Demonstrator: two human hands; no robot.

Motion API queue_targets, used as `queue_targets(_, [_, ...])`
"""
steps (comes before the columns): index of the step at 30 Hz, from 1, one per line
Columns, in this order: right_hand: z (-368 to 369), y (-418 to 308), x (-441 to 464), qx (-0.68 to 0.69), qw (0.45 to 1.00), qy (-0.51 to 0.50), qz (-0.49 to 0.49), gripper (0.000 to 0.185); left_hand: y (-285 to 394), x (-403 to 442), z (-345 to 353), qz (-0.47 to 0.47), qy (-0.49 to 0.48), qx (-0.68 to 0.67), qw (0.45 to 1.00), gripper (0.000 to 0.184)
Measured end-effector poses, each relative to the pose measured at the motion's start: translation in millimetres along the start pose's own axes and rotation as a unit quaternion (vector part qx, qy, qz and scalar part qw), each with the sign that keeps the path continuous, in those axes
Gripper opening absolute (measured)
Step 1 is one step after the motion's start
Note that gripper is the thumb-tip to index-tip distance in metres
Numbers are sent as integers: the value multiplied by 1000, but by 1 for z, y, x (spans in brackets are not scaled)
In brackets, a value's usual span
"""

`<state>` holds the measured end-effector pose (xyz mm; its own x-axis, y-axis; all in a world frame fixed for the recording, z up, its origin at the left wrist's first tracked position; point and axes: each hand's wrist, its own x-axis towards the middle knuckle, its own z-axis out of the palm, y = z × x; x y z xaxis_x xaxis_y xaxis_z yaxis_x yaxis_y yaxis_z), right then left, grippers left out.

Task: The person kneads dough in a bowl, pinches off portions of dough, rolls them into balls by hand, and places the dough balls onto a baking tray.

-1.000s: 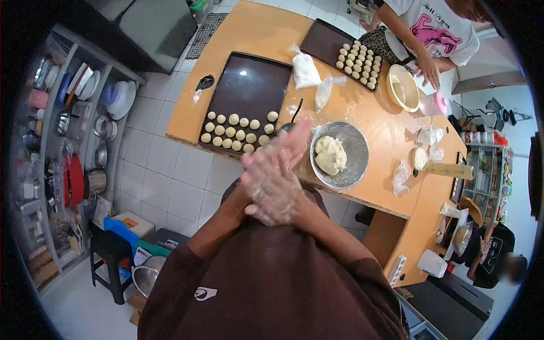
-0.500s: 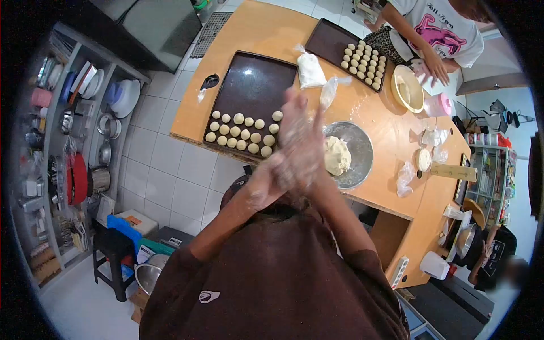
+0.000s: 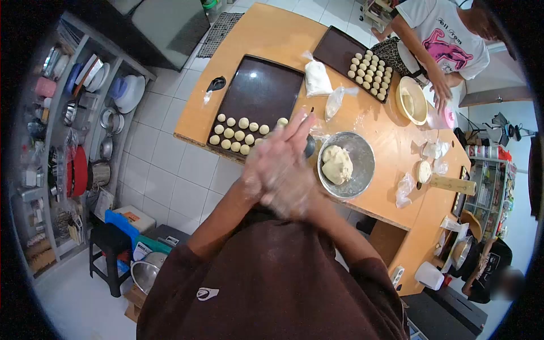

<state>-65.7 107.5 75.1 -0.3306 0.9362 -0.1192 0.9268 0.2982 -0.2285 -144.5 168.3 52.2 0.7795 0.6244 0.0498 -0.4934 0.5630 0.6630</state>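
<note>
Floury and blurred, my left hand (image 3: 262,164) and my right hand (image 3: 292,187) are pressed palm to palm in front of my chest. Whether anything lies between the palms is hidden. Just right of them, a metal bowl (image 3: 365,164) holds a lump of pale dough (image 3: 337,165). Beyond my hands is a dark tray (image 3: 260,85) with rows of dough balls (image 3: 239,135) along its near end; my fingers hide part of its near right corner.
A second tray (image 3: 340,48) of dough balls, bags of white powder (image 3: 318,78) and a yellow bowl (image 3: 412,101) are farther back. A co-worker (image 3: 442,45) stands there. A cardboard tube (image 3: 453,185) lies right; shelves (image 3: 85,147) and a black stool (image 3: 110,249) stand left.
My hands have rubbed against each other, staying together; they dipped back from a more raised position. The view has shifted slightly. The co-worker's hands have moved near the yellow bowl.
</note>
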Motion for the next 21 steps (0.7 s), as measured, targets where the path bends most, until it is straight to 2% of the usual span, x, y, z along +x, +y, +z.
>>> queue_targets(1, [22, -9, -11, 81, 952, 253, -151, 80, 0, -1, 1, -29, 21, -26, 999, 55])
queue_targets(2, [39, 0, -16, 83, 948, 279, -128, 79, 0, -3, 5, -58, 42, -52, 996, 55])
queue_targets(6, [13, 48, 11, 91, 919, 384, -26, 78, 11, -13, 19, -179, 121, -149, 965, 55])
queue_targets(7, [14, 48, 3, 46, 942, 334, -3, 75, 12, -13, 20, -209, 138, -172, 953, 55])
queue_targets(8, [15, 49, -5, -1, 960, 281, 15, 71, 17, -11, 13, -163, 101, -191, 963, 54])
queue_targets(9, [21, 35, -11, 16, 961, 273, -49, 69, 21, -6, 3, -115, 65, -208, 969, 54])
queue_targets(11, [31, 3, -11, 53, 952, 250, -169, 64, -3, 2, -6, -81, 68, -112, 988, 52])
queue_targets(13, [22, -6, 8, -118, 951, 284, -20, 69, -10, -1, -6, -98, 73, -112, 986, 52])
queue_targets(15, [8, 9, 18, -100, 945, 309, 41, 69, 0, -9, -4, -140, 77, -156, 975, 52])
queue_targets(17, [-9, 47, 9, 98, 940, 326, 11, 66, 16, -12, -2, -182, 74, -198, 960, 53])
queue_targets(18, [4, 42, 3, 25, 969, 247, -14, 67, 26, -10, -4, -161, 85, -173, 968, 57])
queue_targets(19, [16, 37, -3, -43, 983, 171, -50, 68, 26, -4, -5, -135, 58, -151, 977, 60])
queue_targets(21, [26, 4, -7, 47, 954, 209, -208, 69, 8, 8, -7, -93, 5, -110, 990, 65])
